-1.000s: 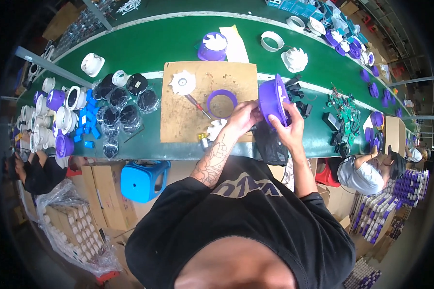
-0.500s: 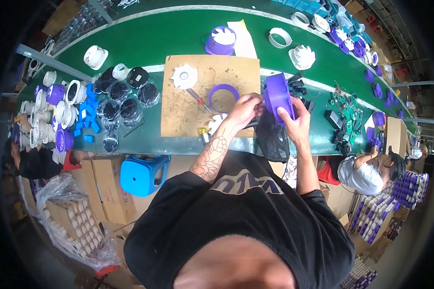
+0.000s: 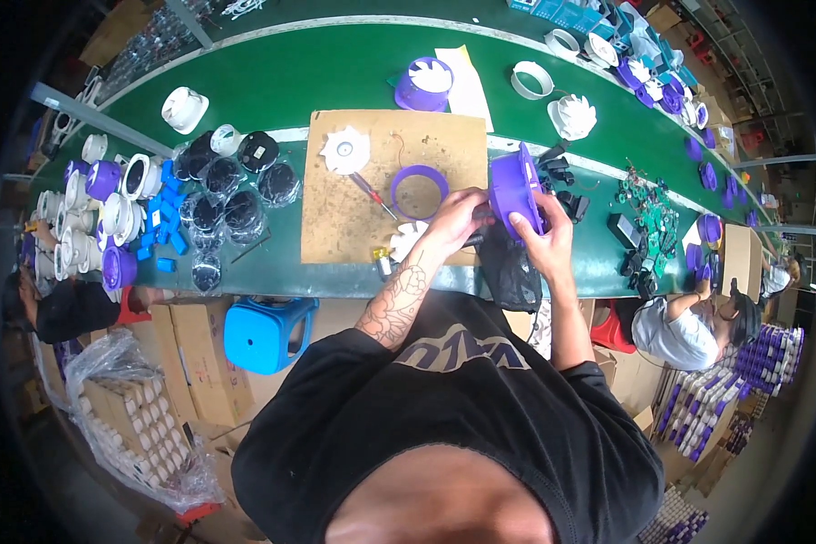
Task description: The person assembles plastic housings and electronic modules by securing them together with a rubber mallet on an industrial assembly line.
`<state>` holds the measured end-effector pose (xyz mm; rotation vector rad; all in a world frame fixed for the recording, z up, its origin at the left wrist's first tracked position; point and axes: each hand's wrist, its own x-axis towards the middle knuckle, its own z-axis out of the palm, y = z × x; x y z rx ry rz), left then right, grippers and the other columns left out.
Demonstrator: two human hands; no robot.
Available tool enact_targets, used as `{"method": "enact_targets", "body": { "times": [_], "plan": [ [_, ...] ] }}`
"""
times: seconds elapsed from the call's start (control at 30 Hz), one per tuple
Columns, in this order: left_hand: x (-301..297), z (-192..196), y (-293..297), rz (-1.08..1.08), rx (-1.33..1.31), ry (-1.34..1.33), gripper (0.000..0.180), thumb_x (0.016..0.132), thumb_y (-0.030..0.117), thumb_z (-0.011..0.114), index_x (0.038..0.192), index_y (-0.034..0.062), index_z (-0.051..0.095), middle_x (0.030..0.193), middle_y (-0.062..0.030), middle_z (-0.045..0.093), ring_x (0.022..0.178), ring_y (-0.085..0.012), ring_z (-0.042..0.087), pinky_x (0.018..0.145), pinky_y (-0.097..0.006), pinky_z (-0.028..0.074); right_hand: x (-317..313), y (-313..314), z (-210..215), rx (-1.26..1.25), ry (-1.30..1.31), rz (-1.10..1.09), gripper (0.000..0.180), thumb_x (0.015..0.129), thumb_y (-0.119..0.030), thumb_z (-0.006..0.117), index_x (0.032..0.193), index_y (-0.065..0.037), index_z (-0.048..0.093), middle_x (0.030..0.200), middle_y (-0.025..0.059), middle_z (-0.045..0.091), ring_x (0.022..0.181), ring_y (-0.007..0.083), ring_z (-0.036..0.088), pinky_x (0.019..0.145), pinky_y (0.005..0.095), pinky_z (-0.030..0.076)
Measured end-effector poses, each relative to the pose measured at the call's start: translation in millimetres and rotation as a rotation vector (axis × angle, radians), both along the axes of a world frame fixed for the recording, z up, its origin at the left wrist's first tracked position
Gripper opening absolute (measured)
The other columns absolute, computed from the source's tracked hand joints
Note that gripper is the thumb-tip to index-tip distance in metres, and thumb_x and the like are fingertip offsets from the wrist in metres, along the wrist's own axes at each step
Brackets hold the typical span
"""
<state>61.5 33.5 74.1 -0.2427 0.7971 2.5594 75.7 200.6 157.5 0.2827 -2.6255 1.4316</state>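
The person's right hand [image 3: 546, 225] is clamped on a purple plastic round housing with a wide flange [image 3: 514, 186], thumb on the near side and fingers around the flange. The housing is held tilted on its side, above the right edge of a stained brown rectangular board [image 3: 335, 231]. The left hand [image 3: 458, 220] is just beside it, fingers curled toward its left face; the view is too poor to tell whether they pinch anything or touch it.

Under the housing, a crumpled black plastic bag [image 3: 514, 272] hangs at the edge of the green workbench [image 3: 290, 272]. On the board lie a white plastic finned fan wheel [image 3: 345, 150], a red-handled screwdriver [image 3: 368, 191] pointing toward the person, and an open purple plastic ring [image 3: 418, 170]. A second white fan wheel [image 3: 405, 239] is partly hidden by the left forearm.

To the left sit round black parts in clear wrap [image 3: 243, 208] and small blue blocks [image 3: 163, 222]; to the right, a heap of green circuit boards [image 3: 648, 208].
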Motion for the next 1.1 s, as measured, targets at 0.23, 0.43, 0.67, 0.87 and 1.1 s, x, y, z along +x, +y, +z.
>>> {"method": "enact_targets", "body": {
  "times": [0.23,0.43,0.67,0.87,1.1],
  "plan": [
    [11,-26,-7,0.216,-0.025,-0.162,0.038,0.097,0.034,0.05,0.118,0.0024,0.053,0.116,-0.0108,0.059,0.111,-0.0215,0.054,0.093,-0.039,0.044,-1,-12,-9,0.067,0.006,-0.042,0.043,0.073,-0.019,0.077,0.106,0.004,0.061,0.093,0.0132,0.061,0.086,0.0222,0.06,0.079,0.0318,0.047],
    [46,-10,-9,0.188,0.216,-0.055,0.052,0.1,0.046,0.036,0.139,0.0102,0.039,0.135,-0.0048,0.049,0.125,-0.0188,0.045,0.105,-0.039,0.035,24,-42,-52,0.167,0.009,0.047,0.048,0.073,-0.023,0.077,0.108,0.005,0.059,0.098,0.0198,0.061,0.091,0.0312,0.061,0.08,0.0389,0.048],
    [71,-89,-42,0.086,-0.362,-0.221,0.061,0.093,0.05,0.05,0.139,0.0107,0.04,0.138,-0.0119,0.045,0.129,-0.0248,0.041,0.104,-0.041,0.036,18,-38,-88,-0.089,-0.279,0.004,0.033,0.084,-0.024,0.071,0.101,0.003,0.063,0.086,0.0061,0.063,0.076,0.0118,0.056,0.07,0.0269,0.046],
    [86,-91,-40,-0.39,-1.905,0.412,0.088,0.07,0.04,0.077,0.14,0.0084,0.035,0.143,-0.0192,0.032,0.137,-0.0379,0.022,0.1,-0.061,0.028,11,-12,-97,-0.672,-0.676,-0.288,0.047,0.09,-0.027,0.064,0.118,0.009,0.054,0.105,0.0136,0.064,0.088,0.0187,0.064,0.083,0.0308,0.05],
    [85,-100,-54,-0.441,-1.892,0.47,0.08,0.068,0.029,0.074,0.138,0.0123,0.04,0.137,-0.0163,0.038,0.134,-0.0332,0.029,0.099,-0.06,0.03,5,15,-84,-1.068,-0.766,-0.299,0.05,0.092,-0.036,0.055,0.132,-0.006,0.046,0.126,0.0111,0.057,0.114,0.027,0.057,0.1,0.0466,0.043]
  ]
}}
